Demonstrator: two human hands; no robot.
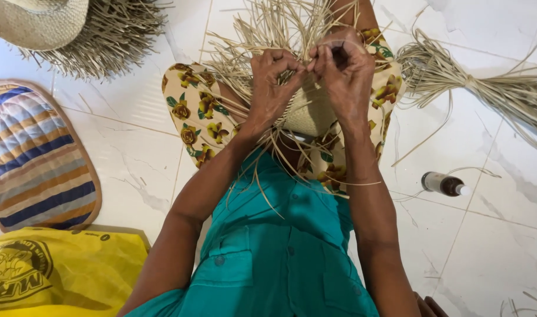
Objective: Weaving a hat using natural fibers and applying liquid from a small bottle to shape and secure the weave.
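A: What do I have in view from the head camera?

B: Both hands are up at the woven straw piece (306,111), which rests on the lap over the yellow flowered skirt (195,111). My left hand (272,88) is closed, its fingers curled tight around a few loose strands (268,29) at the edge of the weave. My right hand (342,73) is closed too, thumb and fingers pinching a strand right where it meets the left.

A: And around them?

B: A bundle of raw straw (485,82) lies on the floor to the right, a small brown bottle (444,184) nearer, a finished straw hat (42,20) far left, a striped cushion (36,155) and a yellow bag (57,273) near left.

A: What could go wrong?

B: I judge the pinched strand could snap or crease if it is pulled too hard, being thin and dry. The loose ends fan out everywhere, so a finger could catch the wrong one and loosen the weave. The bottle lies on its side and could roll if nudged.
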